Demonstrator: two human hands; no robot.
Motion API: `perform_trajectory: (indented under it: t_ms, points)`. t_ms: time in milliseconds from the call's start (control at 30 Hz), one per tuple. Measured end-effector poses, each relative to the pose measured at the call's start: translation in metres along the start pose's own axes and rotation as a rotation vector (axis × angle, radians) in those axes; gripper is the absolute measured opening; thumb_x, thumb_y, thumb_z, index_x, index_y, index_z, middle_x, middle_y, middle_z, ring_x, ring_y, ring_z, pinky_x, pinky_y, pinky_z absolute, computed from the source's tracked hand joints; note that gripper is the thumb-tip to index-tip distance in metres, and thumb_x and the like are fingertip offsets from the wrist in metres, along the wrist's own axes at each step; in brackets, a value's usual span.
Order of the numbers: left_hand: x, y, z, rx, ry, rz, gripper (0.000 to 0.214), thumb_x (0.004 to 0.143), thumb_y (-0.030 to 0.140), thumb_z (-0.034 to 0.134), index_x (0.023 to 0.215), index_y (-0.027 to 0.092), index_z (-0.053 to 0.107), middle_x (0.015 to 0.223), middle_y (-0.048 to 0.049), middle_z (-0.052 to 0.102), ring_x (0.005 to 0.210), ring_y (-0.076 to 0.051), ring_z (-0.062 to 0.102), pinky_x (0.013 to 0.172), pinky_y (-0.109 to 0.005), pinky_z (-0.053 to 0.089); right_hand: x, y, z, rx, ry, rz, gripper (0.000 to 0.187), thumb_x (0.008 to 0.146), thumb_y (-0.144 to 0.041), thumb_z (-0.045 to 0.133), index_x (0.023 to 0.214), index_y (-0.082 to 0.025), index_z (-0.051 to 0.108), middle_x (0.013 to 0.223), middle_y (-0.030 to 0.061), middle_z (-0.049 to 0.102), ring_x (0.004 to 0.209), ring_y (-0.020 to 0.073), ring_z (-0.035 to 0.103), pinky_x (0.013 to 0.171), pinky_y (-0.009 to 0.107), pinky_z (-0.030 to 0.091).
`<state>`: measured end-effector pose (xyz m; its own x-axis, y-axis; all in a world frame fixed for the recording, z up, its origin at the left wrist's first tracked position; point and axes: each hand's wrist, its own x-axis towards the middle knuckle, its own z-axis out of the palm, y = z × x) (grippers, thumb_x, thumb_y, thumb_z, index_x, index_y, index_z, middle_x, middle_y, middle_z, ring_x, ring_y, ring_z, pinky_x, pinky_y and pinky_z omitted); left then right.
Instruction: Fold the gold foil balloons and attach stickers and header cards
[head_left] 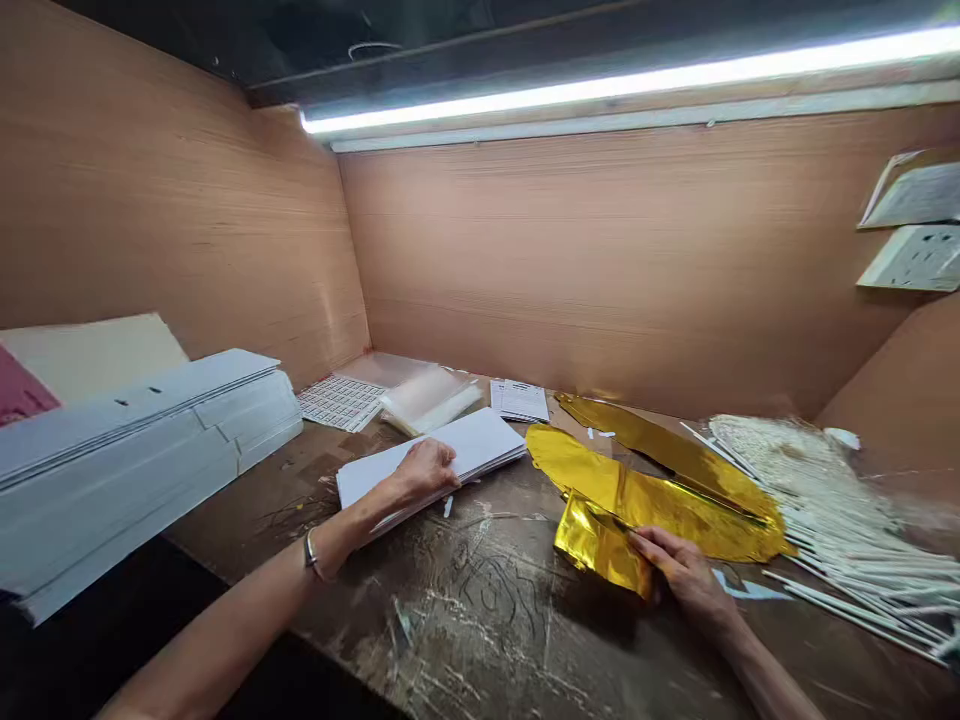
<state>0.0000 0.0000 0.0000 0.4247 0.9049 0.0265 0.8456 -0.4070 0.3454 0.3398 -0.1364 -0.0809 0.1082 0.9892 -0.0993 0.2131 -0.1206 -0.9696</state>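
Note:
My left hand (421, 472), with a bracelet at the wrist, has its fingers curled at the near edge of a stack of long white cards (476, 437), closed on the edge. Over the worktop, my right hand (686, 575) pinches a folded piece of shiny gold foil (596, 540) by its right end. Just behind that piece lie larger flat gold foil shapes (675, 505), partly overlapping. The tips of my left fingers are partly hidden from this angle.
A tall stack of white card (150, 450) stands at the left. Printed label sheets (341, 402), clear plastic sleeves (431, 398) and small printed slips (520, 400) lie at the back. Thin white sticks (862, 560) are heaped at the right. Wood panels (600, 260) enclose the scratched worktop (480, 620).

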Motion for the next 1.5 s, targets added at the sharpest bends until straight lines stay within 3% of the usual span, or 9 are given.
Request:
perform_trajectory:
  t_ms: [267, 500, 667, 800, 933, 1067, 1200, 1367, 1500]
  points:
    - [-0.002, 0.015, -0.004, 0.441, -0.001, 0.195, 0.024, 0.074, 0.01, 0.036, 0.071, 0.007, 0.06, 0.065, -0.0093, 0.057, 0.058, -0.016, 0.049, 0.056, -0.026, 0.034, 0.001, 0.002, -0.003, 0.165, 0.032, 0.031, 0.034, 0.068, -0.051, 0.058, 0.067, -0.017, 0.054, 0.042, -0.0055, 0.049, 0.031, 0.0076, 0.041, 0.032, 0.019, 0.033]
    - [-0.015, 0.095, 0.056, 0.79, 0.385, 0.88, 0.032, 0.08, 0.01, 0.03, 0.099, 0.0, 0.054, 0.089, -0.0234, 0.058, 0.083, -0.03, 0.056, 0.072, -0.049, 0.04, -0.01, -0.071, -0.053, 0.385, 0.353, -0.166, 0.035, 0.053, -0.042, 0.073, 0.073, -0.017, 0.059, 0.059, 0.0004, 0.059, 0.048, 0.0122, 0.054, 0.043, 0.022, 0.042]
    - [0.0, 0.121, 0.102, 0.663, 0.517, 1.068, 0.026, 0.082, 0.014, 0.034, 0.094, 0.005, 0.055, 0.091, -0.0183, 0.059, 0.094, -0.031, 0.053, 0.082, -0.054, 0.037, 0.011, -0.056, -0.057, 0.198, 0.133, -0.021, 0.029, 0.061, -0.04, 0.067, 0.071, -0.015, 0.057, 0.049, -0.0025, 0.054, 0.038, 0.0081, 0.047, 0.038, 0.02, 0.038]
    - [0.004, 0.107, 0.115, 0.271, 0.657, 0.779, 0.017, 0.081, 0.012, 0.042, 0.093, 0.012, 0.055, 0.102, -0.015, 0.057, 0.106, -0.031, 0.047, 0.086, -0.056, 0.036, 0.025, 0.0, -0.047, -0.102, 0.09, 0.242, 0.023, 0.069, -0.036, 0.056, 0.06, -0.017, 0.048, 0.038, -0.0059, 0.045, 0.029, 0.0087, 0.041, 0.029, 0.02, 0.034]
    - [0.003, 0.1, 0.119, -0.577, 0.711, 0.088, 0.026, 0.071, 0.026, 0.062, 0.089, 0.012, 0.051, 0.09, -0.0113, 0.056, 0.088, -0.024, 0.057, 0.073, -0.044, 0.049, 0.025, 0.018, -0.046, -0.192, 0.092, 0.207, 0.019, 0.075, -0.033, 0.048, 0.063, -0.018, 0.046, 0.039, -0.0068, 0.045, 0.03, 0.0096, 0.044, 0.029, 0.02, 0.036]
    - [0.021, 0.111, 0.117, -1.373, 0.463, -0.447, 0.039, 0.068, 0.037, 0.064, 0.09, 0.01, 0.047, 0.069, -0.0049, 0.056, 0.049, -0.015, 0.058, 0.041, -0.03, 0.05, 0.024, 0.013, -0.046, -0.25, 0.107, 0.19, 0.019, 0.074, -0.033, 0.048, 0.062, -0.018, 0.045, 0.039, -0.0075, 0.043, 0.028, 0.0094, 0.043, 0.027, 0.019, 0.035]
    - [0.051, 0.126, 0.112, -1.371, 0.228, -0.615, 0.028, 0.069, 0.034, 0.061, 0.074, 0.008, 0.055, 0.05, -0.0043, 0.056, 0.034, -0.017, 0.052, 0.032, -0.029, 0.044, 0.022, 0.007, -0.046, -0.209, 0.095, 0.204, 0.02, 0.073, -0.033, 0.048, 0.061, -0.018, 0.044, 0.04, -0.0076, 0.043, 0.03, 0.009, 0.044, 0.028, 0.019, 0.036]
    - [0.073, 0.134, 0.125, -1.366, 0.579, -0.438, 0.023, 0.068, 0.013, 0.058, 0.091, 0.014, 0.06, 0.091, -0.0069, 0.066, 0.083, -0.018, 0.063, 0.076, -0.029, 0.051, 0.014, 0.0, -0.055, -0.227, 0.149, 0.164, 0.021, 0.072, -0.034, 0.048, 0.059, -0.018, 0.044, 0.043, -0.0073, 0.043, 0.03, 0.0076, 0.043, 0.028, 0.018, 0.035]
    - [0.075, 0.131, 0.141, -1.41, 0.717, -0.33, 0.028, 0.073, 0.015, 0.055, 0.101, 0.014, 0.058, 0.104, -0.0077, 0.063, 0.094, -0.017, 0.059, 0.087, -0.03, 0.045, 0.01, -0.001, -0.054, -0.273, 0.154, 0.204, 0.021, 0.073, -0.032, 0.047, 0.059, -0.018, 0.044, 0.042, -0.0062, 0.044, 0.031, 0.0072, 0.043, 0.028, 0.017, 0.031]
